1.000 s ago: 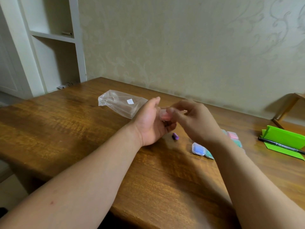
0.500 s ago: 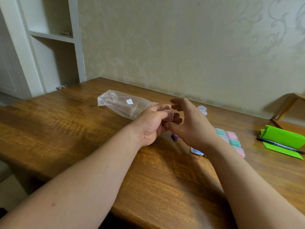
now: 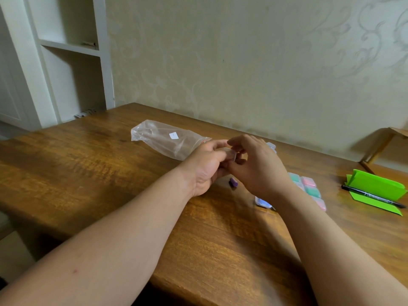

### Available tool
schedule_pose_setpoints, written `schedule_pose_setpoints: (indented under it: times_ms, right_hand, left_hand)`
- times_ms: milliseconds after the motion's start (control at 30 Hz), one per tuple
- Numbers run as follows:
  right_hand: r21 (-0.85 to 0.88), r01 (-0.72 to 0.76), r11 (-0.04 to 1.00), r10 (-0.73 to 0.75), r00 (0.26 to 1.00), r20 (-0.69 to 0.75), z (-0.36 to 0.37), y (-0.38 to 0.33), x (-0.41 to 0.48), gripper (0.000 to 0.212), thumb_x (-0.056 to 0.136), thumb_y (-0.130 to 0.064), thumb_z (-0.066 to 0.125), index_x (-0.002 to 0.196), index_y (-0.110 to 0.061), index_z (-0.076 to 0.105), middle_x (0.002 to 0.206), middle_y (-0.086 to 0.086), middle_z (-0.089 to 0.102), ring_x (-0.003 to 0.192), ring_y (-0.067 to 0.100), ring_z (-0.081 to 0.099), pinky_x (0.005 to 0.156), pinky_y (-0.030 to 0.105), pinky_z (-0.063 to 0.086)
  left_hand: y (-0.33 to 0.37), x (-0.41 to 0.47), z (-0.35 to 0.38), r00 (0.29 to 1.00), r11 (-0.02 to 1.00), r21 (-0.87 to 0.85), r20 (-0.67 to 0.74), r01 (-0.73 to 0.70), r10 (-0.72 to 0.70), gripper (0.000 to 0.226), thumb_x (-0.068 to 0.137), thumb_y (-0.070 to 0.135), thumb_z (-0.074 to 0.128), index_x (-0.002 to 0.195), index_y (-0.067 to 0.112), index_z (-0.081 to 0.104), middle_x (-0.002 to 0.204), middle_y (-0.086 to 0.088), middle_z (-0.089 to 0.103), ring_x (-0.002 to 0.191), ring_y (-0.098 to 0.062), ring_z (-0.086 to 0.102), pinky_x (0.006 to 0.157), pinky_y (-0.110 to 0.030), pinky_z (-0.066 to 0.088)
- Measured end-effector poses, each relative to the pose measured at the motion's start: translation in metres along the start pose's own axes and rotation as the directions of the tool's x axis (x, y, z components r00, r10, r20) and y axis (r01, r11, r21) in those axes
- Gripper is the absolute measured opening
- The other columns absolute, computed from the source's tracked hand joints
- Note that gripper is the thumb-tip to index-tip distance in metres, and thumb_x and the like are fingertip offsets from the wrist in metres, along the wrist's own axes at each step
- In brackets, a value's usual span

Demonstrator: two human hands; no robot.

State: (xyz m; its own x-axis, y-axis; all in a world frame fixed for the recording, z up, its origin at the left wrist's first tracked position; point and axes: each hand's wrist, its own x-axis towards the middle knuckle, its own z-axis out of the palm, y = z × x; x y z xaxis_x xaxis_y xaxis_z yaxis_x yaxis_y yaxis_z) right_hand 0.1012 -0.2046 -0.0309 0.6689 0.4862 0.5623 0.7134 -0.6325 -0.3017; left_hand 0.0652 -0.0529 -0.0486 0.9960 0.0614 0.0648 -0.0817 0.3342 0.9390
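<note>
Your wooden table [image 3: 77, 173] carries a clear bag [image 3: 163, 141], a purple piece [image 3: 233, 182], pastel little boxes [image 3: 309, 187] and a folded green card [image 3: 375, 185].

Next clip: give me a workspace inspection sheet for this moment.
Surface: wooden table, grain visible.
Job's things: small clear case, held above the table between both hands.
Clutter: clear plastic bag behind the hands; purple piece; pastel cases in a cluster; blue case; green folded paper with black pen on it.
Grippers: left hand and right hand both pinch the case.
Cables: nothing seen.
Surroundings: patterned wall; white shelf unit at left.
</note>
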Motion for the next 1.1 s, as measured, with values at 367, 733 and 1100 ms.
schedule_pose_setpoints:
  times_ms: [367,733,1100]
  right_hand:
    - [-0.046,-0.172,0.984,0.171,0.985,-0.02,-0.087,0.047,-0.032,0.04,0.095,-0.044,0.072,0.132,-0.03,0.068,0.107,-0.012,0.07,0.099,0.01,0.064,0.086,0.031,0.05]
    - [-0.024,-0.264,0.964,0.264,0.949,0.174,-0.108,0.087,-0.098,0.027,0.086,-0.051,0.082,0.108,-0.037,0.076,0.101,-0.016,0.063,0.093,0.002,0.061,0.08,0.027,0.051]
    - [-0.123,-0.247,0.961,0.276,0.886,0.373,-0.109,0.078,-0.097,0.031,0.086,-0.055,0.079,0.113,-0.043,0.074,0.105,-0.02,0.062,0.096,0.002,0.062,0.084,0.029,0.056]
  left_hand:
    - [0.011,-0.013,0.011,0.991,0.998,0.049,0.136,-0.027,0.02,0.029,0.112,0.027,0.055,0.138,0.016,0.059,0.121,-0.018,0.078,0.106,-0.035,0.077,0.097,-0.049,0.061]
    - [0.002,-0.014,0.014,0.989,0.965,0.227,-0.039,-0.13,0.142,0.026,0.111,0.028,0.053,0.127,0.016,0.07,0.099,-0.011,0.079,0.083,-0.023,0.071,0.072,-0.034,0.056]
    - [0.0,-0.011,0.013,0.987,0.956,0.263,-0.06,-0.128,0.148,0.027,0.11,0.029,0.052,0.125,0.015,0.07,0.093,-0.006,0.078,0.08,-0.022,0.068,0.066,-0.03,0.053]
